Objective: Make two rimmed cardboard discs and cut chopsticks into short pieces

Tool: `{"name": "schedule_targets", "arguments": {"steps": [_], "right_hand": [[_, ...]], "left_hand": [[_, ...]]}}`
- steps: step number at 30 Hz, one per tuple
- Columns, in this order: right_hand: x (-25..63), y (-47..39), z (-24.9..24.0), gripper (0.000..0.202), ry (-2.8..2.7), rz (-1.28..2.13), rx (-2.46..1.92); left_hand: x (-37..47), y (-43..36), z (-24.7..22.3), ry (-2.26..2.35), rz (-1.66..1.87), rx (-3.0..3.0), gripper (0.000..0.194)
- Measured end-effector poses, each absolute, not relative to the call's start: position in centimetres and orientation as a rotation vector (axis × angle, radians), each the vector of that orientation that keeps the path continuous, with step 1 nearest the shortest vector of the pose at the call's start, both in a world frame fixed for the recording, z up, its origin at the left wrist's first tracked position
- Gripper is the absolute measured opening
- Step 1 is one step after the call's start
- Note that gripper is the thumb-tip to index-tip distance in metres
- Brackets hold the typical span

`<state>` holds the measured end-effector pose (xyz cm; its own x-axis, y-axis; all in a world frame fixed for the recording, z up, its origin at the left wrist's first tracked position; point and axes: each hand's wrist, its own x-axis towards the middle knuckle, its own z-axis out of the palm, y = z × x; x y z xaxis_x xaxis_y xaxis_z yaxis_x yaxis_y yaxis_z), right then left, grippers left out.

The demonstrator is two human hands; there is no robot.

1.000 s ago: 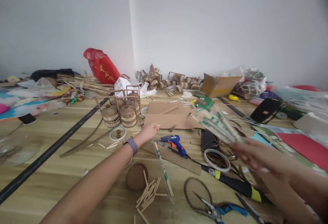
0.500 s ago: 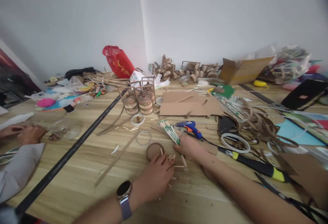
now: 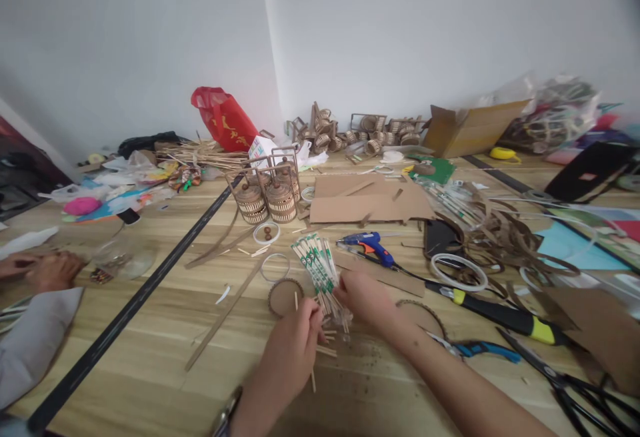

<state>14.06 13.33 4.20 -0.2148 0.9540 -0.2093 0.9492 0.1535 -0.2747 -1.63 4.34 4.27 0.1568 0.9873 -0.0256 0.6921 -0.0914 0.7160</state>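
Observation:
My left hand (image 3: 295,337) is closed, its fingertips pinched together; pale thin wooden sticks (image 3: 326,351) poke out around and below it. Just beyond it lies a round brown disc (image 3: 285,298) with a beaded-looking rim. My right hand (image 3: 365,295) is closed at the right side of a fanned bundle of green-and-white paper-wrapped sticks (image 3: 317,263), gripping its lower part. Clear plastic (image 3: 345,319) shows under the bundle, between the hands. A blue glue gun (image 3: 373,248) rests past my right hand, and a second round rim (image 3: 425,313) sits partly behind my right forearm.
Small lidded baskets with handles (image 3: 280,200) stand ahead, near flat cardboard (image 3: 370,200). Blue-handled pliers (image 3: 487,350), black scissors (image 3: 555,373), a yellow-black tool (image 3: 510,317) and coiled brown strips (image 3: 500,237) lie right. At left, a co-worker's hands (image 3: 55,270) rest beyond a black strip (image 3: 150,297).
The wrapped bundle has shifted left and fanned out. My left hand has gone from spread over the sticks to pinched. The pliers now show beside my right forearm.

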Motion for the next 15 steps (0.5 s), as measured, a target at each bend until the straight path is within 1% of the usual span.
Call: {"name": "schedule_targets", "arguments": {"steps": [3,7,9,11,13,15], "right_hand": [[14.5,13.0,4.7,0.021,-2.267,0.668,-1.926],[16.0,9.8,5.3,0.021,-2.153,0.815,-1.775],[16.6,7.2,4.8,0.021,-2.132,0.978,-1.653],[16.9,4.7,3.6,0.021,-1.991,1.244,-1.437],[16.9,2.7,2.1,0.024,-1.938,1.376,-1.425],[16.9,1.5,0.7,0.031,-1.963,1.424,-1.491]], "left_hand": [[-0.4,4.4,3.4,1.454,0.912,1.43,0.03],[0.3,5.0,2.0,1.268,1.232,0.922,0.045],[0.5,5.5,2.1,1.201,1.321,0.663,0.058],[0.4,6.1,2.7,1.115,1.358,0.499,0.068],[0.3,6.6,3.5,1.053,1.386,0.447,0.066],[0.3,7.0,4.1,1.056,1.395,0.452,0.061]]}}
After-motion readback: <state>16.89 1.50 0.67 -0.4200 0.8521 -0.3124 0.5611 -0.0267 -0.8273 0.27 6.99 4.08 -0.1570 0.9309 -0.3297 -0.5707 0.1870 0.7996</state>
